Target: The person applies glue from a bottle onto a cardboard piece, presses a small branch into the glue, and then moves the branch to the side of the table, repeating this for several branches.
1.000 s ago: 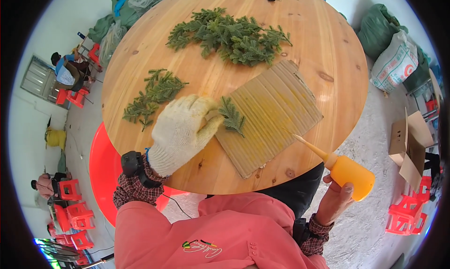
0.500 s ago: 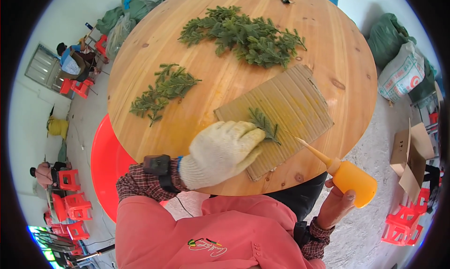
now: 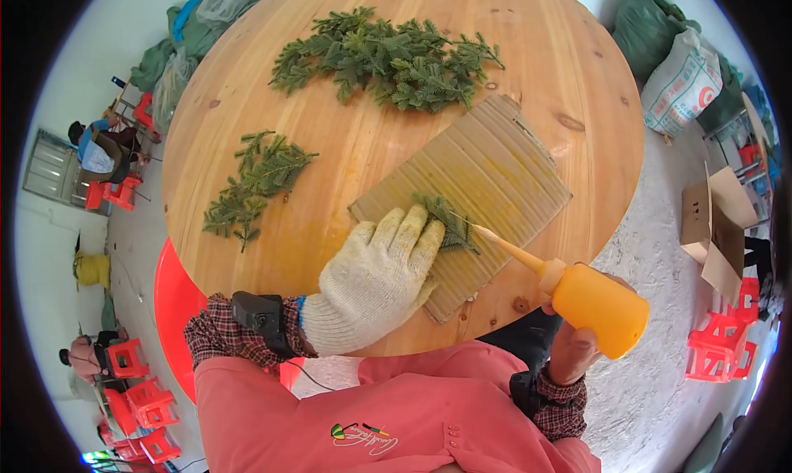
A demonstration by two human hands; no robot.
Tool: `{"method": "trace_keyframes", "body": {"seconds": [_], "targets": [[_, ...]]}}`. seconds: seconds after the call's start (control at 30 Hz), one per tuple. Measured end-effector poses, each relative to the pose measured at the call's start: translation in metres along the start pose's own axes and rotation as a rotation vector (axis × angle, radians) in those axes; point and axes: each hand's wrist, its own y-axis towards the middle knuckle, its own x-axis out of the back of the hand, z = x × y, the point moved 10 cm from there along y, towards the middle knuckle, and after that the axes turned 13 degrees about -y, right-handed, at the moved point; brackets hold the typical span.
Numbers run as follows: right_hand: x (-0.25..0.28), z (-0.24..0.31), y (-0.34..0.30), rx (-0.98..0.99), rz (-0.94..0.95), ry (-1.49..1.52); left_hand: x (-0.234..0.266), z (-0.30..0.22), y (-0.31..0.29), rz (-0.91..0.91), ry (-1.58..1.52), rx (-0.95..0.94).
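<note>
Hands apart: left hand (image 3: 375,279) presses sprig (image 3: 445,221) onto cardboard (image 3: 487,168); right hand (image 3: 577,341) grips orange bottle (image 3: 598,308).

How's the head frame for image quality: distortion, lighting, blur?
Head view: strong fisheye, the round wooden table bulges and a black vignette rings the frame. Light is soft and even, with only faint shadow under the gloved left hand. The sprig on the cardboard sheet and the orange squeeze bottle in the right hand look sharp; people at the left rim look small and warped.
</note>
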Motion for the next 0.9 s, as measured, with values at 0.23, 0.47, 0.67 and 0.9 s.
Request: {"method": "trace_keyframes", "body": {"seconds": [0.23, 0.47, 0.67, 0.9], "targets": [[-0.014, 0.029, 0.004, 0.13, -0.058, -0.083, -0.004, 0.003, 0.004, -0.036, -0.091, -0.037], [0.001, 0.038, 0.0, 0.205, -0.132, -0.321, 0.028, 0.026, 0.01, -0.218, -0.241, -0.114], [0.002, 0.033, -0.001, 0.202, -0.079, -0.271, 0.006, 0.037, 0.019, -0.22, -0.302, -0.148], [-0.001, 0.027, -0.003, 0.172, -0.056, -0.25, 0.008, 0.045, 0.018, -0.279, -0.381, -0.076]]}}
